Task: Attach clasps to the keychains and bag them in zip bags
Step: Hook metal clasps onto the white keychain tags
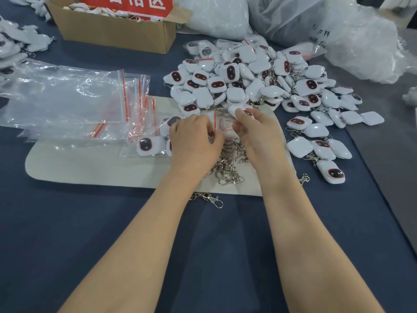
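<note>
My left hand (194, 141) and my right hand (255, 134) meet over a small clear zip bag (222, 126) with a red seal strip. My left fingers pinch the bag's mouth. My right hand grips a white keychain (240, 111) with a dark red-rimmed face at the bag's opening. Under both hands lies a heap of silver clasps (228, 163) on a beige cloth mat (94, 168). A big pile of white keychains (255, 82) spreads behind and to the right. Bagged keychains (149, 145) lie left of my left hand.
A stack of empty zip bags (67, 102) lies at the left. A cardboard box (115, 30) with a red sign stands at the back left. Large plastic bags (316, 23) fill the back right. A loose clasp (214, 199) lies on the blue tablecloth (67, 222).
</note>
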### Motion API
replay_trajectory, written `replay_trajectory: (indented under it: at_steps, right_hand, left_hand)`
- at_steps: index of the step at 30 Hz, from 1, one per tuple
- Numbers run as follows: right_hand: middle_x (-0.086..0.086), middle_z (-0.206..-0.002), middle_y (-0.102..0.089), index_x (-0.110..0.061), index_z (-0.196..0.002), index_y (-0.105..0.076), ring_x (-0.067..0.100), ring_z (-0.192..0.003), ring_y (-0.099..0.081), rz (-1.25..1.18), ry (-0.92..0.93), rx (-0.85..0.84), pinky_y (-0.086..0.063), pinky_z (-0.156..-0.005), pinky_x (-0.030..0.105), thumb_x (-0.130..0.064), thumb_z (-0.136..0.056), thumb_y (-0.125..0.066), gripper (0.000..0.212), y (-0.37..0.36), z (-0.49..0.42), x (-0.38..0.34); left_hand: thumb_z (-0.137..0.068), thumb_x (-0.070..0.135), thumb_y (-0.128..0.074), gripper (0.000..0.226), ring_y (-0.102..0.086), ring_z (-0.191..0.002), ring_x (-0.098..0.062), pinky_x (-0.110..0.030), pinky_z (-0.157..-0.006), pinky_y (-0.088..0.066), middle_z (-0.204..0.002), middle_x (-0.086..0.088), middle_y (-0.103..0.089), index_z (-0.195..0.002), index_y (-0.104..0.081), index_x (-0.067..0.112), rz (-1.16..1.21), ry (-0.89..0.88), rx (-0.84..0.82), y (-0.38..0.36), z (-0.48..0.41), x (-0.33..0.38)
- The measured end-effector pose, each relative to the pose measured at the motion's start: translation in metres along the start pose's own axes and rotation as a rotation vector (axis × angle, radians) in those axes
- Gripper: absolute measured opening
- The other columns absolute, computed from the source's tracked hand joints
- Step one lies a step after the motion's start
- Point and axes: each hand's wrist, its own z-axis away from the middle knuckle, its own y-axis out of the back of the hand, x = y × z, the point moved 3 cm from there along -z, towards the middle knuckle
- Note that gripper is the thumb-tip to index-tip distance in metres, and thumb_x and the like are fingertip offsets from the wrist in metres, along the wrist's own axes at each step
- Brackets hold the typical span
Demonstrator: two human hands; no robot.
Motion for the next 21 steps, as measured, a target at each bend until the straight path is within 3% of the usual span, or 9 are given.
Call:
replay_trajectory:
  at_steps: [5, 7, 10, 14, 17, 21]
  right_hand:
    - [-0.005, -0.093, -0.065, -0.022, -0.109, -0.050, 0.008, -0.076, -0.061, 0.289, 0.141, 0.040, -0.052, -0.078, 0.026, -0.008, -0.088, -0.064, 0.029, 0.0026, 0.0029, -0.0052]
    - [-0.009, -0.090, -0.064, -0.019, -0.109, -0.045, 0.005, -0.071, -0.063, 0.343, 0.173, 0.034, -0.054, -0.078, 0.028, -0.013, -0.091, -0.062, 0.026, 0.0016, 0.0042, -0.0056]
    - [-0.001, -0.090, -0.065, -0.014, -0.105, -0.047, 0.006, -0.067, -0.062, 0.361, 0.209, 0.028, -0.055, -0.075, 0.028, -0.016, -0.091, -0.064, 0.022, -0.0002, 0.0045, -0.0044]
    - [-0.001, -0.080, -0.060, -0.018, -0.086, -0.061, 0.008, -0.070, -0.055, 0.101, 0.125, -0.007, -0.046, -0.067, 0.022, -0.019, -0.092, -0.063, 0.007, 0.0002, 0.0021, -0.0049]
    - [0.008, -0.098, -0.063, -0.014, -0.093, -0.060, 0.019, -0.088, -0.060, -0.169, 0.017, -0.047, -0.049, -0.063, 0.021, -0.016, -0.098, -0.053, 0.009, -0.0009, 0.0003, -0.0034]
    - [0.007, -0.084, -0.066, -0.006, -0.092, -0.060, 0.015, -0.073, -0.067, -0.213, 0.024, -0.121, -0.055, -0.063, 0.023, -0.010, -0.101, -0.047, 0.015, -0.0052, 0.0031, -0.0032]
  left_hand:
    - [-0.089, 0.029, -0.054, 0.018, -0.051, -0.087, -0.019, -0.032, -0.093, -0.027, -0.085, 0.002, -0.056, -0.082, -0.059, 0.013, -0.001, 0.003, -0.004, -0.0004, 0.0001, 0.0005]
    - [-0.089, 0.028, -0.054, 0.017, -0.049, -0.087, -0.018, -0.032, -0.093, -0.026, -0.085, 0.003, -0.055, -0.082, -0.058, 0.013, 0.000, 0.003, -0.002, -0.0001, 0.0002, 0.0006]
    - [-0.089, 0.028, -0.054, 0.016, -0.047, -0.087, -0.017, -0.031, -0.093, -0.025, -0.084, 0.004, -0.052, -0.081, -0.056, 0.014, -0.003, 0.002, -0.007, 0.0000, 0.0009, 0.0009]
    - [-0.089, 0.028, -0.053, 0.016, -0.048, -0.088, -0.018, -0.031, -0.094, -0.025, -0.084, 0.004, -0.053, -0.081, -0.055, 0.015, -0.006, 0.002, -0.015, 0.0003, 0.0013, 0.0016]
    - [-0.089, 0.028, -0.053, 0.016, -0.048, -0.088, -0.017, -0.031, -0.095, -0.024, -0.085, 0.004, -0.053, -0.081, -0.056, 0.014, -0.004, 0.004, -0.017, 0.0002, 0.0014, 0.0011]
    - [-0.089, 0.028, -0.053, 0.017, -0.046, -0.087, -0.016, -0.031, -0.094, -0.025, -0.084, 0.004, -0.053, -0.079, -0.055, 0.014, -0.003, 0.004, -0.016, 0.0001, 0.0021, 0.0016]
